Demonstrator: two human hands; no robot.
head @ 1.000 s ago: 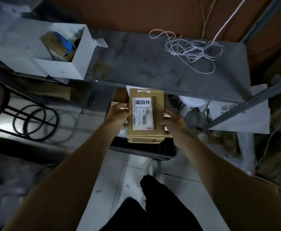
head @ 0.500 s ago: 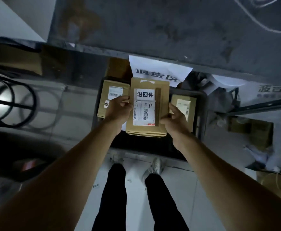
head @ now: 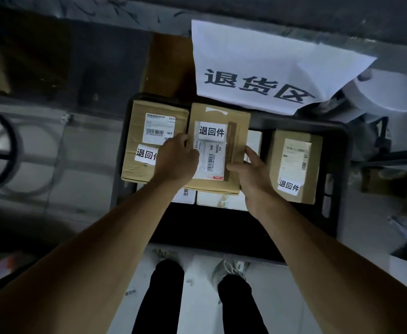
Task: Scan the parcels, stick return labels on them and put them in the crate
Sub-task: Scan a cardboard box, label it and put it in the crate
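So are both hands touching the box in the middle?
Touching. The head view shows the left hand gripping the middle box at its left edge and the right hand gripping its right edge, thumb lying on top.

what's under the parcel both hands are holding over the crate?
Under the held brown cardboard parcel, inside the black plastic crate, white flat boxes show at its near and right edges. How far they extend beneath it, and anything else there, is covered by the parcel.

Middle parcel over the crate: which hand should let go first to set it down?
Probably the left hand: it only grips the middle parcel at its edge beside the left parcel, while the right hand has its thumb on top, steadying it over the crate.
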